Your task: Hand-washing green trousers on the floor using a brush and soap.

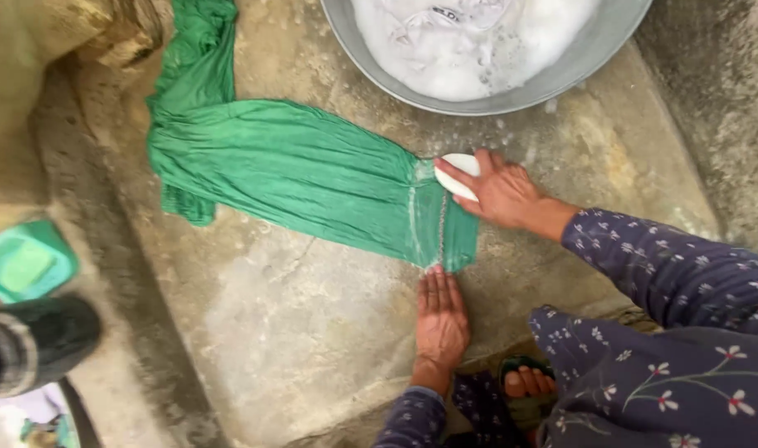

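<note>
A wet green garment [287, 166] is being spread flat across a rough stone slab [296, 332], its far end bunched and trailing up toward the top left. Its near hem is being worked: a white bar of soap [459, 175] is being pressed against the cloth at the hem's far corner by the right hand [503, 195], whose fingers are curled around the bar. A pale soapy streak is showing along the hem just beside it. The near corner of the hem is being pinned to the slab by the left hand [441, 319], which is laid open and flat, fingertips touching the cloth edge.

The step in hand is judged to be the soaping of the hem, with most of the garment's length not yet lathered. For the next stroke, the cloth is likely to need holding taut by the flat hand while the bar is being drawn along the fabric.

Beyond the soap, a grey metal basin [561, 79] is standing, filled with suds and white laundry. At the left edge a teal soap dish [26, 261] is resting near a dark boot [43, 340].
</note>
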